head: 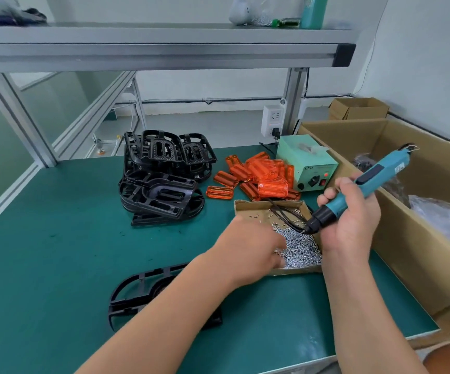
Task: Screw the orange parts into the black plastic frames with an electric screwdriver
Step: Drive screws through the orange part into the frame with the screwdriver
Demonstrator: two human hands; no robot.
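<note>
Orange parts [261, 174] lay loose; the near frame [137, 292] looked bare. Right hand [350, 214] gripped the screwdriver [375, 175]; left hand [253, 247] probed the screws [300, 247], grip unclear.

frame pile [164, 182]: black plastic, open-ribbed, loosely stacked at centre-back, several tilted. single frame [134, 292]: lies flat nearest the camera, partly hidden. orange parts [259, 176]: translucent ribbed rectangles, heaped just right of the pile. screwdriver [367, 184]: teal body, black nose, tilted tip-down, tip at the loose silver screws [299, 247], gripped by right hand [350, 214].
</note>
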